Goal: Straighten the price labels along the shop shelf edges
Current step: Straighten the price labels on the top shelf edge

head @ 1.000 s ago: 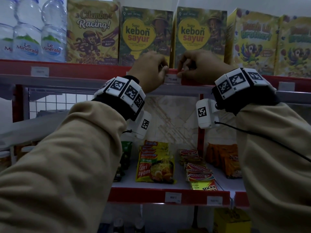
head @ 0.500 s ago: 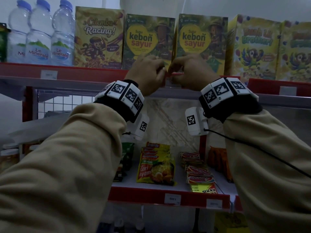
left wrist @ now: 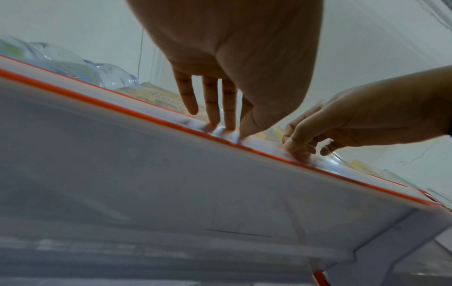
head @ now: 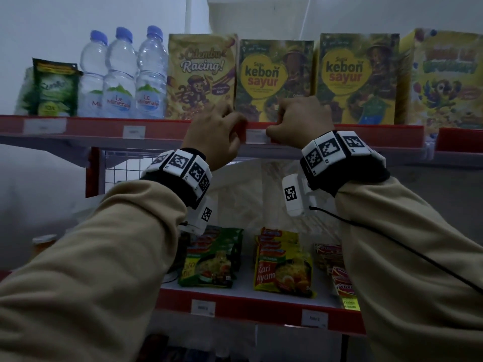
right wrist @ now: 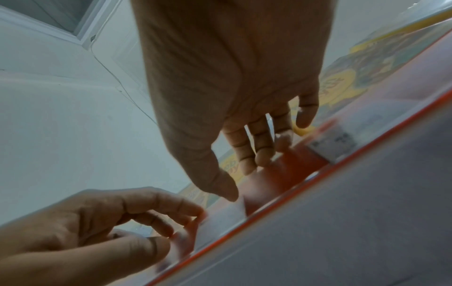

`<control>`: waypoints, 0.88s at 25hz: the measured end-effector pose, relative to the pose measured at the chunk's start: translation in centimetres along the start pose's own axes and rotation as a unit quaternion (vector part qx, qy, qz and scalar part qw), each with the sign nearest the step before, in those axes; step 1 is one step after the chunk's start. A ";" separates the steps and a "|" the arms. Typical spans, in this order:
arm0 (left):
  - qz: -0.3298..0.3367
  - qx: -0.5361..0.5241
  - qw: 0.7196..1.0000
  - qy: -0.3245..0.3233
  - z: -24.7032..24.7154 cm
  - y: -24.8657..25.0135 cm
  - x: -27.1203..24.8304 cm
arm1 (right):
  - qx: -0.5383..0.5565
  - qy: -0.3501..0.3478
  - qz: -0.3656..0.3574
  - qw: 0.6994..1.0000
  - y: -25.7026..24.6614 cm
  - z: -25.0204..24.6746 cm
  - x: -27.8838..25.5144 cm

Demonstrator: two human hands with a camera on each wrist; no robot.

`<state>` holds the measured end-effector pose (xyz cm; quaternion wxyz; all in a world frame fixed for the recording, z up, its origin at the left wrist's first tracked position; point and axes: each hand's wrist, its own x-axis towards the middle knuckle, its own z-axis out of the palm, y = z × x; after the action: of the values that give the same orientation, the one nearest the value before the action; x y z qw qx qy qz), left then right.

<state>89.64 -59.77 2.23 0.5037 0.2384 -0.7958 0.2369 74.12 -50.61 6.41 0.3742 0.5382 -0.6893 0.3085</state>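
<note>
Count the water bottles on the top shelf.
3: the left bottle, the middle bottle and the right bottle stand side by side, left of the cereal boxes. More may be hidden behind.

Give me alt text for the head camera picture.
Two hands, left hand and right hand, touch a white price label on a red shelf edge. Cereal boxes and water bottles stand above; noodle packets lie below.

Three clear plastic water bottles (head: 122,74) stand beside yellow and green cardboard cereal boxes (head: 274,79). Yellow noodle packets (head: 283,267) lie below.
</note>
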 end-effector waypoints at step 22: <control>0.032 -0.065 0.997 -0.003 0.7 -2.6 1.2 | 0.004 0.015 -0.101 0.995 -4.5 1.4 -0.8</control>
<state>90.35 -62.35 3.39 0.5079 0.1805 -0.8183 0.1994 78.41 -52.38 5.11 0.4115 0.6015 -0.6251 0.2795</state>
